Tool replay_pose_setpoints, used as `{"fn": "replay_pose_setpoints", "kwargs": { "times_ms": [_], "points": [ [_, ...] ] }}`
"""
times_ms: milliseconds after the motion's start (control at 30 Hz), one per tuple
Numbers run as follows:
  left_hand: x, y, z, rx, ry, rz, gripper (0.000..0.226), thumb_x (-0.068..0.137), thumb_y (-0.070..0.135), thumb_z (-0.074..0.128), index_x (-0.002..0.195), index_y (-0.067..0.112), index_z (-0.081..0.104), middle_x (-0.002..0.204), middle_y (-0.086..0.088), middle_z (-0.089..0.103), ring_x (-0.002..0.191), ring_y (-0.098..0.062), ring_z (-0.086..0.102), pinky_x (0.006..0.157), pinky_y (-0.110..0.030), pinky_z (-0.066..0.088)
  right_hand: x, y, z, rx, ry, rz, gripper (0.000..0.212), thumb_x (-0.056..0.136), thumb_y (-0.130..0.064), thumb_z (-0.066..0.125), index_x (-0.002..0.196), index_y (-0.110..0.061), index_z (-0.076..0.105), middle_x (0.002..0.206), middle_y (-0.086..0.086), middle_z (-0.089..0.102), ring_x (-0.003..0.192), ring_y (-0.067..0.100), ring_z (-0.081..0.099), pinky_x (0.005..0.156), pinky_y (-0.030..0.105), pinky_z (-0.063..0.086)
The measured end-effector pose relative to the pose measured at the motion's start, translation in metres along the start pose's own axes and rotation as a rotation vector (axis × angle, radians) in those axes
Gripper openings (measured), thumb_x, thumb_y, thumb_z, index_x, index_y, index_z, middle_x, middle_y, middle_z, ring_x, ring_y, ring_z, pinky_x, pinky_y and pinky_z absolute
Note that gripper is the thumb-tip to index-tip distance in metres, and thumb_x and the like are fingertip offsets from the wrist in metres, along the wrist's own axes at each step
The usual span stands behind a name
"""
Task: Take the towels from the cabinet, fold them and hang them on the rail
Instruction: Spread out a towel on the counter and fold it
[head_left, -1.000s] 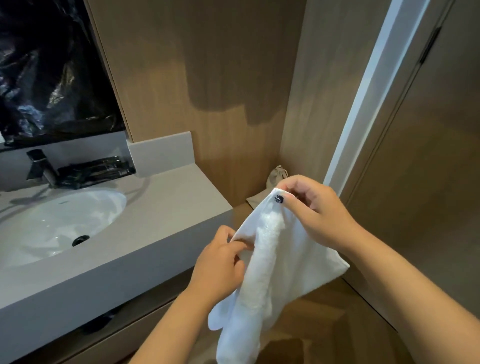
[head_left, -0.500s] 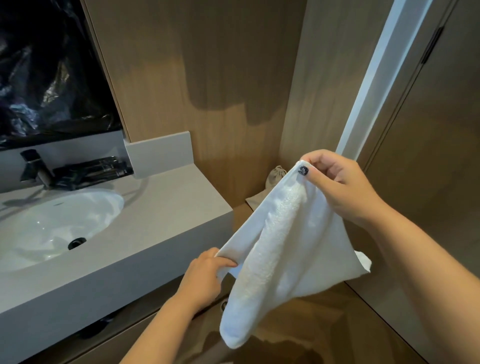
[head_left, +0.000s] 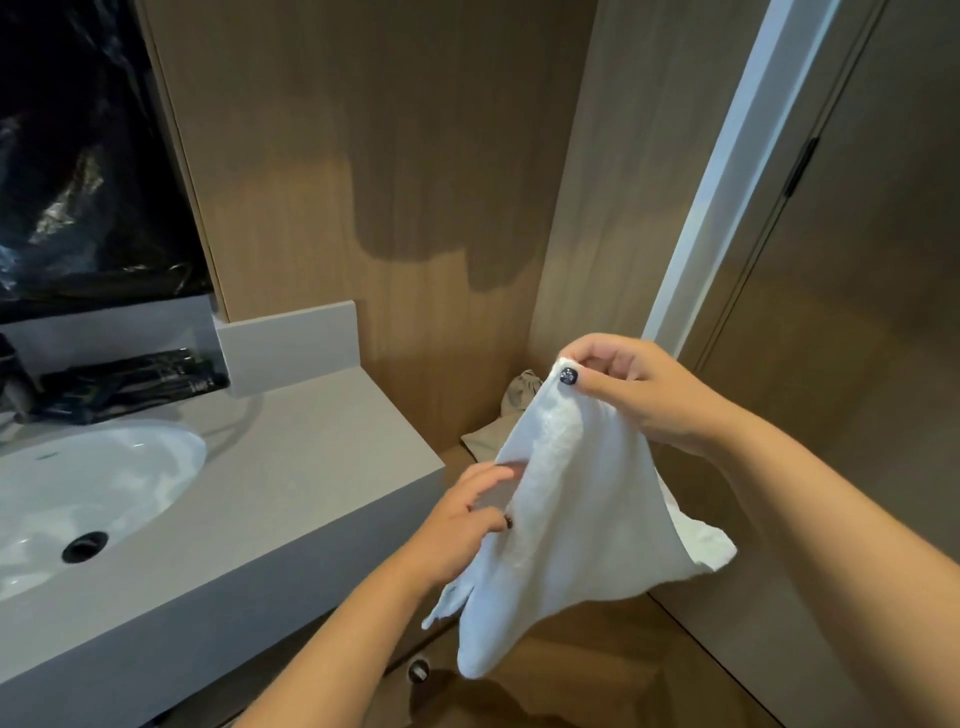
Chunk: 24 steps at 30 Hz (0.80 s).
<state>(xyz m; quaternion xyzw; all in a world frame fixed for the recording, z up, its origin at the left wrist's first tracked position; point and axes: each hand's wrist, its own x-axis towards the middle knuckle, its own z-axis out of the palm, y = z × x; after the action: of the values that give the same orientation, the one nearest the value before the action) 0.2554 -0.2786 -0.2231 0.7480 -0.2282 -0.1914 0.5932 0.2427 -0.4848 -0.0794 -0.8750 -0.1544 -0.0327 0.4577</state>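
Behind towel (head_left: 582, 519), left hand (head_left: 462, 525) fingertips.

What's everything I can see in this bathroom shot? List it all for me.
towel: one, white, held up in the air right of the counter
counter: one, grey, left side
sink: one, white, set in the counter
drain: one, dark, in the sink bottom
packets: several, black, behind the sink
cloth bag: one, beige, in the corner behind the towel
wall panels: wood brown, behind the counter
left hand: one, touching the towel's left edge
right hand: one, pinching the towel's top corner
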Motion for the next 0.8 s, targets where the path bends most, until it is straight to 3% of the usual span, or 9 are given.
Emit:
{"fn": "replay_pose_setpoints", "kwargs": {
  "times_ms": [100,233,367,467,567,667,800],
  "points": [
    [0.01,0.017,-0.008,-0.039,-0.045,0.079,0.057,0.069,0.034,0.064,0.126,0.028,0.059,0.133,0.01,0.049,0.128,-0.014,0.046,0.11,-0.037,0.04,0.007,0.0,0.003,0.048,-0.011,-0.019,0.02,0.095,-0.025,0.06,0.103,-0.01,0.069,0.097,0.006,0.069,0.092,0.015,0.063,0.088,0.031,0.048],
    [0.015,0.023,-0.015,-0.087,-0.031,0.143,0.037,0.073,0.031,0.079,0.105,0.019,0.066,0.117,-0.001,0.061,0.11,-0.022,0.061,0.099,-0.05,0.05,0.011,-0.002,-0.002,0.062,0.014,-0.009,0.028,0.09,-0.032,0.061,0.103,-0.009,0.069,0.096,0.003,0.07,0.092,0.016,0.064,0.088,0.031,0.05],
    [0.016,0.011,-0.023,0.018,-0.041,0.11,0.035,0.073,0.041,0.081,0.097,0.017,0.074,0.107,-0.002,0.065,0.097,-0.023,0.066,0.085,-0.048,0.057,0.011,0.007,-0.003,0.015,0.078,0.032,0.017,0.095,-0.023,0.061,0.102,-0.011,0.07,0.097,0.004,0.072,0.095,0.018,0.067,0.088,0.029,0.052],
    [0.009,-0.014,-0.03,0.095,-0.037,0.058,0.049,0.069,0.053,0.079,0.091,0.01,0.074,0.107,-0.002,0.066,0.095,-0.026,0.067,0.081,-0.05,0.057,0.013,0.021,-0.006,0.037,0.262,0.049,0.014,0.095,-0.017,0.062,0.101,-0.007,0.07,0.093,0.005,0.073,0.085,0.01,0.067,0.08,0.023,0.051],
    [0.004,-0.035,-0.042,0.171,0.003,0.019,0.053,0.069,0.057,0.078,0.08,0.005,0.071,0.103,-0.004,0.065,0.091,-0.028,0.065,0.078,-0.051,0.055,0.013,0.04,-0.004,-0.013,0.34,0.089,0.013,0.095,-0.019,0.063,0.098,-0.008,0.07,0.092,0.008,0.073,0.083,0.015,0.065,0.079,0.033,0.05],
    [0.004,-0.047,-0.061,0.38,0.065,0.001,0.056,0.07,0.064,0.072,0.065,0.009,0.065,0.094,-0.005,0.064,0.082,-0.024,0.06,0.072,-0.043,0.052,0.017,0.058,-0.001,-0.019,0.461,0.144,0.013,0.095,-0.022,0.063,0.096,-0.013,0.071,0.095,0.005,0.071,0.09,0.022,0.066,0.081,0.036,0.052],
    [0.0,-0.051,-0.087,0.587,0.121,0.017,0.046,0.073,0.067,0.062,0.062,0.022,0.066,0.083,0.003,0.06,0.072,-0.017,0.057,0.068,-0.039,0.052,0.025,0.076,0.004,0.016,0.581,0.207,0.013,0.095,-0.024,0.062,0.098,-0.014,0.071,0.096,0.005,0.07,0.088,0.02,0.063,0.078,0.034,0.05]
  ]
}}
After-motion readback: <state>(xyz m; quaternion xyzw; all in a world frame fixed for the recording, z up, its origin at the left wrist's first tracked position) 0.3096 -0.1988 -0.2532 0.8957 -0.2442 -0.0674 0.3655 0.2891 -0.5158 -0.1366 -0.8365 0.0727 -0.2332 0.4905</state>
